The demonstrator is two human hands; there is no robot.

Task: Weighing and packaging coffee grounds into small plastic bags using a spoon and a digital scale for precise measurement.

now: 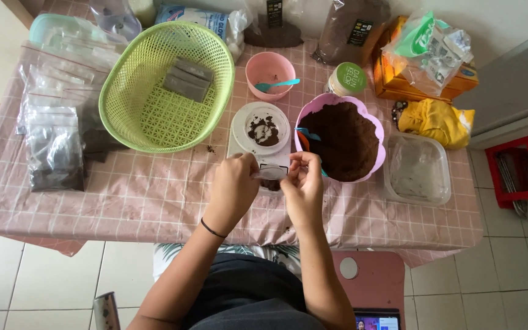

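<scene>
Two bare forearms with no sleeves showing, left hand [234,183] with a thin black band at the wrist (like a hair tie), right hand [304,189] unadorned, dark grey top, leaf-patterned fabric at the lap

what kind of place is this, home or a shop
Probably a home set up for small-batch packing: a tiled floor, a table with a checked pink cloth, a small scale, a bowl of brown powder and a pile of filled clear bags.
</scene>
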